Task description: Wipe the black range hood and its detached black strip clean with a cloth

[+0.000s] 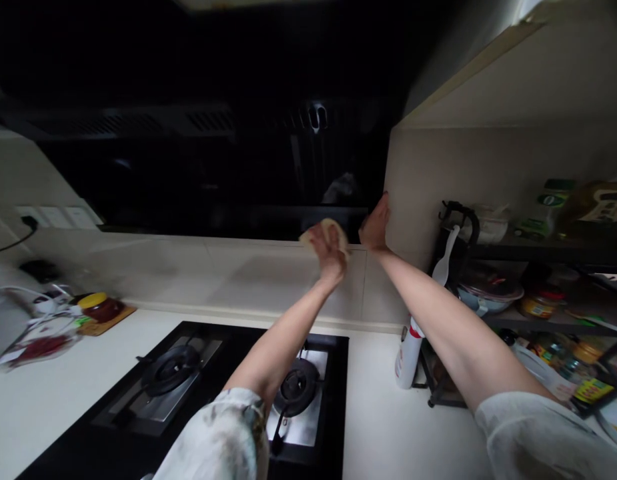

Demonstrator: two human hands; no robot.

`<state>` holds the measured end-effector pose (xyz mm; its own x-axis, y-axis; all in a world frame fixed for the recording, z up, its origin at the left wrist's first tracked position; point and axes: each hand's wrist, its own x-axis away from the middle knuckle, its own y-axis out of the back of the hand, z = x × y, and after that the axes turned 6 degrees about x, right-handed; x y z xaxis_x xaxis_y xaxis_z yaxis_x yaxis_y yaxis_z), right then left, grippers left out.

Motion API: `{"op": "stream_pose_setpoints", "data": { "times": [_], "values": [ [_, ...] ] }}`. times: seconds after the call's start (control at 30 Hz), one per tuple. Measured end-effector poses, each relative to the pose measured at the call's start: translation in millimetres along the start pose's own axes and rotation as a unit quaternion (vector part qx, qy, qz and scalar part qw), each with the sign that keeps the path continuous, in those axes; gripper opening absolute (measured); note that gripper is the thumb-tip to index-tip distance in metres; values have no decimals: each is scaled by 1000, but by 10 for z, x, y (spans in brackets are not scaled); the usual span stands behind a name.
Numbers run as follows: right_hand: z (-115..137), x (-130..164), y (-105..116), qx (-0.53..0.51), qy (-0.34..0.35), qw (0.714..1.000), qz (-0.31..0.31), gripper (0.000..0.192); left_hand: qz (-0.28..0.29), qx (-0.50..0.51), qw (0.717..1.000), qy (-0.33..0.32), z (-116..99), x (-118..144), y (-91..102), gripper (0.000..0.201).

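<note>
Clutching a cloth, left hand; right hand flat on wall; red-filled jar aside.

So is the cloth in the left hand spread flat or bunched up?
Bunched up. The cloth shows as a small wad clutched in the left hand, pressed at the lower edge of the range hood, with no loose corners hanging.

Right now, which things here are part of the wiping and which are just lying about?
In use: left hand gripping the cloth; black range hood at the cloth; right hand braced on the wall.

Lying about: gas hob, white spray bottle, red jar, rack of jars.
</note>
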<state>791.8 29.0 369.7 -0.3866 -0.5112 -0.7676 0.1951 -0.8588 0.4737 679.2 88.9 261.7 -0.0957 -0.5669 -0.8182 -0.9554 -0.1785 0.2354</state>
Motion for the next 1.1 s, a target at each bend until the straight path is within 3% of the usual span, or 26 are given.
{"op": "stream_pose_setpoints", "data": {
  "times": [0.07,0.13,0.27,0.47,0.57,0.7,0.8,0.93,1.1],
  "values": [
    [0,11,12,-12,-1,1000,-4,85,61,-30,997,-45,-154,36,-202,67],
    [4,19,20,-18,-2,1000,-7,83,118,-84,986,-83,-224,44,-231,67],
    [26,9,33,4,-5,1000,0,83,180,-170,963,-102,-20,-29,99,65],
    [30,-3,53,17,13,1000,1,89,89,-185,979,-1,662,-254,957,69],
    [24,-3,57,19,13,1000,8,91,40,-198,978,43,881,-342,1368,74],
    [14,-12,49,26,10,999,15,91,-31,-188,978,87,986,-422,1613,69],
    [6,-17,41,28,9,1000,9,89,-60,-166,978,111,959,-460,1517,66],
    [6,-10,47,25,7,1000,3,91,-57,-144,982,110,791,-417,1137,79],
    [12,6,58,17,4,1000,-2,92,3,-119,993,14,370,-134,551,90]
  ]
}}
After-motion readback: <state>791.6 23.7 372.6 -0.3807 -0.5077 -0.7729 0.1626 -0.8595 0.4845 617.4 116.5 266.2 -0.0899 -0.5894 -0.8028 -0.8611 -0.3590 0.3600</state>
